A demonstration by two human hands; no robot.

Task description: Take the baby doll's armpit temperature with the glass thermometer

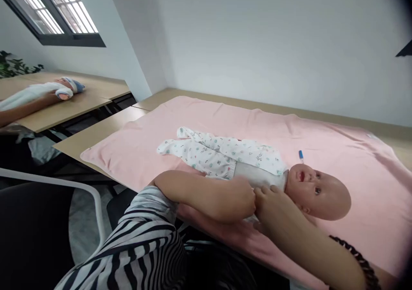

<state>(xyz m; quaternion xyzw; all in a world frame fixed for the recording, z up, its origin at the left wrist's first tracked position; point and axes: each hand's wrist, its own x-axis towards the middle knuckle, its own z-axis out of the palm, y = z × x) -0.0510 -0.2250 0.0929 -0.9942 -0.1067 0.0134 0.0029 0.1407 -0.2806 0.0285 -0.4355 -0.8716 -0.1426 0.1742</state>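
A baby doll (317, 189) lies on its back on a pink blanket (337, 152), head to the right, dressed in a white patterned romper (222, 152). The romper is open at the chest, where a grey panel (257, 175) shows. My left hand (240, 199) and my right hand (273, 202) meet at the near side of the doll's chest, fingers curled onto the garment's edge; what they pinch is hidden. A small blue-tipped object (301, 155) lies on the blanket just beyond the doll's shoulder.
The blanket covers a wooden table (96, 131) that runs along a white wall. At the far left, on another table (64, 109), lies a second swaddled doll (48, 90), with another person's arm (19, 111) beside it. A chair's arm (80, 191) stands at lower left.
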